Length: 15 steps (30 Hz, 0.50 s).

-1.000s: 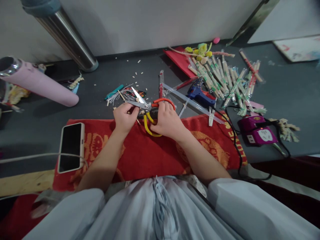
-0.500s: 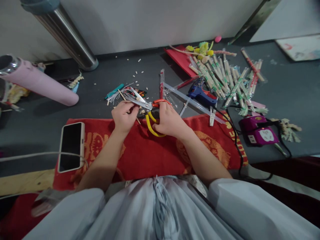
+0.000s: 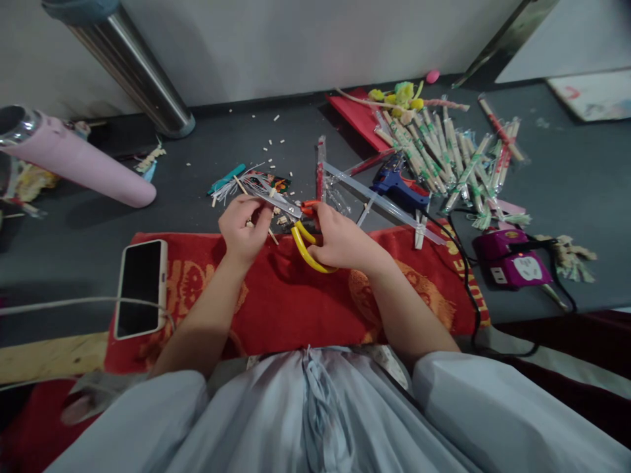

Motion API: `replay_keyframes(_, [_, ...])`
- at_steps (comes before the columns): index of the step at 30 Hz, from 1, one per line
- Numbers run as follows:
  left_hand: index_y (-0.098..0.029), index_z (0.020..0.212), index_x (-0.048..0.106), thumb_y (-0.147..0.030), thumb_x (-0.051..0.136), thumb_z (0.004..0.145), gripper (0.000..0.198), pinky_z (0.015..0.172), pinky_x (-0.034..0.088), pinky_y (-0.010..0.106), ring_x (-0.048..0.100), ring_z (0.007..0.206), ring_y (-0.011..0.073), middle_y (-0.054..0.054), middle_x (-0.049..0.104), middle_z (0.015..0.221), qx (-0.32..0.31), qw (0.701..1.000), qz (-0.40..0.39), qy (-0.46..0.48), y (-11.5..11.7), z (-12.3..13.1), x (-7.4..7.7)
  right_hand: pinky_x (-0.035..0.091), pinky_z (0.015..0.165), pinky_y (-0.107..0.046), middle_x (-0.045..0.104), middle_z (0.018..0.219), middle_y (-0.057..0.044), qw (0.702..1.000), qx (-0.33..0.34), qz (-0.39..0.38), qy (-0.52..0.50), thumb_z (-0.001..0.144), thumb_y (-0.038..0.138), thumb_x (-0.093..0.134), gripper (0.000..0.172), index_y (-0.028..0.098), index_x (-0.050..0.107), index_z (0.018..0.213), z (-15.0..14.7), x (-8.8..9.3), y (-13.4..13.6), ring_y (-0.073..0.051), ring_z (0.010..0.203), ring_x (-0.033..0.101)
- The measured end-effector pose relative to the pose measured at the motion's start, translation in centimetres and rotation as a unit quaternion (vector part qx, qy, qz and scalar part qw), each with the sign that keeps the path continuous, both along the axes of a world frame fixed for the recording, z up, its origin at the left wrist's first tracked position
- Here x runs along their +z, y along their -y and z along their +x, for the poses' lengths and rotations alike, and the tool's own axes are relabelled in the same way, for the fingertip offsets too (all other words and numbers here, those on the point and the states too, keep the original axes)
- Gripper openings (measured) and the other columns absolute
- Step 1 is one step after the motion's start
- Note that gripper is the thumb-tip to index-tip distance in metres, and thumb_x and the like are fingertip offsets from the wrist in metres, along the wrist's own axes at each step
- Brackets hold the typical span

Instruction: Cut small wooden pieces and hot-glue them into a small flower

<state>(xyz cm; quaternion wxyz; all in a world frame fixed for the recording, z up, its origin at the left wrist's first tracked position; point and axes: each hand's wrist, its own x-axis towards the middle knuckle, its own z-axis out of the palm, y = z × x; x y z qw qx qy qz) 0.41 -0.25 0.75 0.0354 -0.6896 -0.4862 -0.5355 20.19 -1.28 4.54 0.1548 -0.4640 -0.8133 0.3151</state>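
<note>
My right hand [image 3: 339,238] is closed round the orange and yellow handles of a pair of scissors [image 3: 298,223], whose steel blades point left and look closed. My left hand [image 3: 242,228] is curled in a pinch right at the blades, holding a thin wooden stick [image 3: 271,236] that pokes out below the fingers. Both hands hover over the far edge of a red patterned cloth [image 3: 286,302] on the dark table. Small cut stick bits [image 3: 274,141] lie scattered beyond the hands.
A phone [image 3: 140,288] with a white cable lies on the cloth's left end. A pink bottle [image 3: 81,167] lies at far left, a metal pole [image 3: 135,66] behind. A blue glue gun [image 3: 397,187], wrapped chopsticks [image 3: 444,157] and a purple power socket [image 3: 515,263] sit right.
The scissor blades, open a second ago, have closed at my left fingers. My right hand squeezed the handles and shifted slightly right and down.
</note>
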Motion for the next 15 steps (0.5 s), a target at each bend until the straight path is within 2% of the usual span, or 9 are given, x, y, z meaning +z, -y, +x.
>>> replay_keyframes(4, [-0.016, 0.069, 0.063, -0.022, 0.060, 0.079, 0.012, 0.053, 0.038, 0.021, 0.050, 0.055, 0.0070, -0.001, 0.061, 0.064, 0.020, 0.999, 0.025, -0.002, 0.3, 0.2, 0.2, 0.046, 0.093, -0.042, 0.058, 0.121, -0.021, 1.000, 0.013, 0.003, 0.003, 0.068, 0.026, 0.051, 0.061, 0.005, 0.043, 0.125, 0.2, 0.6, 0.4, -0.030, 0.111, 0.057])
replay_keyframes(10, [-0.018, 0.068, 0.059, -0.019, 0.059, 0.078, 0.010, 0.050, 0.034, 0.021, 0.045, 0.053, 0.0071, -0.003, 0.051, 0.058, 0.010, 0.999, 0.041, 0.002, 0.2, 0.2, -0.2, 0.042, 0.098, -0.044, 0.056, 0.126, -0.022, 0.997, -0.004, 0.076, 0.020, 0.070, 0.026, 0.050, 0.058, 0.005, 0.045, 0.124, 0.5, 1.4, 1.1, -0.031, 0.116, 0.054])
replay_keyframes(13, [-0.018, 0.066, 0.058, -0.019, 0.059, 0.078, 0.013, 0.049, 0.033, 0.021, 0.042, 0.051, 0.0072, -0.004, 0.047, 0.055, 0.012, 1.000, 0.013, -0.004, 0.1, 0.3, -0.3, 0.043, 0.094, -0.043, 0.057, 0.124, -0.022, 0.997, -0.003, 0.056, 0.050, 0.073, 0.027, 0.048, 0.055, 0.005, 0.046, 0.123, 0.5, 1.7, 1.2, -0.031, 0.111, 0.057])
replay_keyframes(15, [-0.018, 0.064, 0.058, -0.020, 0.059, 0.080, 0.016, 0.050, 0.033, 0.022, 0.042, 0.051, 0.0076, -0.004, 0.046, 0.054, 0.020, 1.000, 0.000, -0.008, 0.0, 0.3, -0.3, 0.045, 0.088, -0.040, 0.061, 0.115, -0.020, 0.997, 0.000, 0.025, 0.067, 0.075, 0.029, 0.047, 0.048, 0.007, 0.048, 0.118, 0.5, 1.7, 1.1, -0.029, 0.101, 0.059])
